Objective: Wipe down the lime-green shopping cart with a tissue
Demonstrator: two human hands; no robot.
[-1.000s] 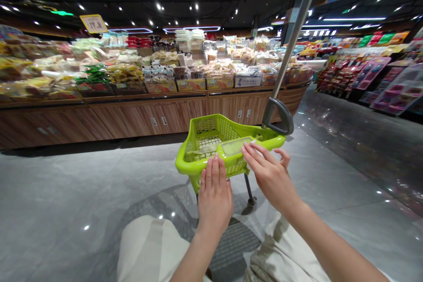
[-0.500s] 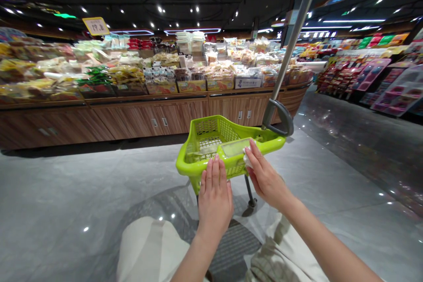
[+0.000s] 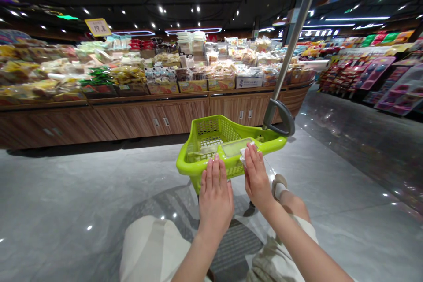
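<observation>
A bright green plastic shopping basket on wheels (image 3: 191, 166) stands in front of me. My left hand (image 3: 216, 194) rests with its fingers stretched out and close together on the near rim. On the right part of that rim, my right hand (image 3: 259, 180) presses a crumpled white tissue (image 3: 243, 157), which shows only at the edge of the fingers. A clear, pale panel (image 3: 230, 147) is set into the rim between the two hands. Beside the right end of the rim, a grey loop-shaped holder (image 3: 283, 119) carries a tall metal pole (image 3: 294, 37).
Behind the basket runs a long wooden counter (image 3: 185, 112) piled with packaged foods (image 3: 165, 70). A price sign (image 3: 98, 27) rises above it on the left. Shelves of goods (image 3: 343, 70) stand at the right. The grey floor (image 3: 82, 198) is glossy.
My right hand has shifted slightly left and down along the rim with the tissue. A shoe and lower leg now show beyond my right arm. My left hand stays put.
</observation>
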